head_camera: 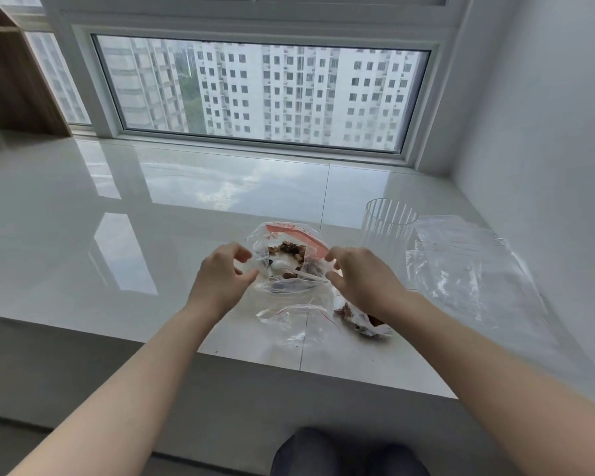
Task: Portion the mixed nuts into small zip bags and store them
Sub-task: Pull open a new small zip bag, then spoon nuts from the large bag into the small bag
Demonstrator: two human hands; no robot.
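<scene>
Head cam view: I've got both hands up at the big bag of nuts (285,259), which sits on the glossy white ledge (117,235) under the window (261,94). My left hand (220,280) has its thumb and fingers curled in toward the left edge of the bag's mouth, looks like they're pinching the plastic there, though the exact contact is hard to make out. My right hand (361,280) is on the right edge of the opening, fingers curled at the plastic near the red zip strip, so between the two the mouth is spread wide. Inside you can see the nuts (289,250) and a white plastic spoon (289,269) lying across them with the handle pointing right. Closer to me there's a small zip bag (296,321) lying flat with nothing visible in it, and just right of it, partly under my right wrist, a small bag with nuts in it (364,321). Off to the right stands a clear ribbed cup (387,225), with a loose pile of spare bags (461,266) beside it near the wall.
</scene>
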